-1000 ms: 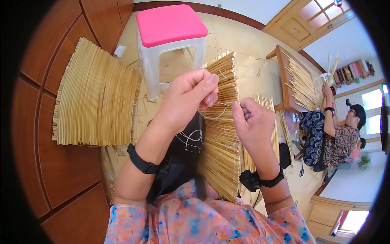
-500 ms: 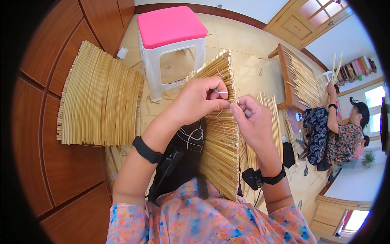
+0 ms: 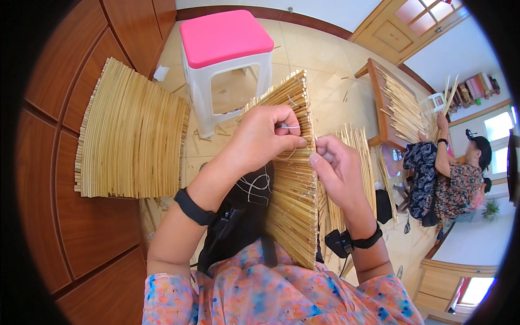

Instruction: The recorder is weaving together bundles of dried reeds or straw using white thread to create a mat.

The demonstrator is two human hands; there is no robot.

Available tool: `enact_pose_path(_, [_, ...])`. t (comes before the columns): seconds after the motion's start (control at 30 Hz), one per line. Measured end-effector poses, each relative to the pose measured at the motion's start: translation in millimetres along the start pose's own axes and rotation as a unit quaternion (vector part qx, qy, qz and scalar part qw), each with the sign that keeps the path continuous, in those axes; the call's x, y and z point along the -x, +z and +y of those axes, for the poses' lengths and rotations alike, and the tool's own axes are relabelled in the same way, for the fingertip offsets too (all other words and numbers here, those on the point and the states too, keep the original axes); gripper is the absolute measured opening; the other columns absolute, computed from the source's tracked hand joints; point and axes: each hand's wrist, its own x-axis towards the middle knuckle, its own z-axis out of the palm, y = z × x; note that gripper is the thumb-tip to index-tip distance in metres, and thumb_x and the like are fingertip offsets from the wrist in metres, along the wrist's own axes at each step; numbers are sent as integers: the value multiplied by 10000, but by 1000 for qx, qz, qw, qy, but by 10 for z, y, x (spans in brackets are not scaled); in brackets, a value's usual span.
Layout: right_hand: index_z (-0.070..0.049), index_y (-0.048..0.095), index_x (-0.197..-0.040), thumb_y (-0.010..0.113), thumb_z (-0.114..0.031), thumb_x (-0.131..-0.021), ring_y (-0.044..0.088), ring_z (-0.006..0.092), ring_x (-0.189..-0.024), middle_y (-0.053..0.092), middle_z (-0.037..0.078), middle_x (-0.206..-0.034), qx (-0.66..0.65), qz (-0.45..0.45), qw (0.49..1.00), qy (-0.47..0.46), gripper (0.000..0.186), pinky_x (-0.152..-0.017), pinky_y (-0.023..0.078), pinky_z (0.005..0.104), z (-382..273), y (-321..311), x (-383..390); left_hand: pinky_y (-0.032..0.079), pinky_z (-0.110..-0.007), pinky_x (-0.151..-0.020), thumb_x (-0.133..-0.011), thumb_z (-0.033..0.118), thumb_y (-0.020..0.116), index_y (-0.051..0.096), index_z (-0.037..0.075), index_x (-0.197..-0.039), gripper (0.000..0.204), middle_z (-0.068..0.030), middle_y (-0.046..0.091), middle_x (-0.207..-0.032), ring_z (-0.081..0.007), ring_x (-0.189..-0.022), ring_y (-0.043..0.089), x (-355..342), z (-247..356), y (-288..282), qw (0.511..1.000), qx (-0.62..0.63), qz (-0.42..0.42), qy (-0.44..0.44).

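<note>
A mat of straw-coloured reeds (image 3: pixel 292 216) stands edgewise in front of me, bound with pale thread. My left hand (image 3: pixel 268 135) is curled at its upper part, pinching white cord (image 3: pixel 290 127), with the thumb against the reed ends. My right hand (image 3: pixel 336 170) grips the right edge of the mat, slightly lower, with curled fingers; whether cord is between them is too small to tell. Loops of white cord hang over dark fabric (image 3: pixel 227 238) on my lap, left of the mat.
A finished-looking reed panel (image 3: pixel 130 135) leans at the left cabinets (image 3: pixel 97 227). A pink-topped white stool (image 3: pixel 225 38) stands ahead. At right, loose reeds (image 3: pixel 346 162) lie near a wooden table (image 3: pixel 374 97), where another person (image 3: pixel 455 189) holds sticks. Reed scraps litter the floor.
Since a second ago my left hand has moved down onto the mat's edge with the cord. My right hand has shifted slightly, its thumb now lower on the edge.
</note>
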Motion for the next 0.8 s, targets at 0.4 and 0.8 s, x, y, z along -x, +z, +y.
enact_pose_path(0.4, [4, 568, -759, 690, -261, -912, 494, 69, -522, 533, 17, -588, 127, -53, 990, 27, 329, -475, 395, 253, 35, -82, -451, 406, -260, -548, -732, 67, 805, 617, 35, -747, 191, 15, 514, -618, -76, -587, 453, -22, -68, -6, 1000, 19, 8, 8])
enact_pose_path(0.8, [12, 663, -881, 616, -216, -968, 516, 70, -537, 573, 20, -607, 97, 27, 994, 28, 249, -508, 426, 256, 102, -214, -489, 341, -214, -545, -750, 7, 785, 609, 29, -818, 190, 69, 452, -665, -30, -624, 394, -28, 34, -160, 998, -22, -52, 17])
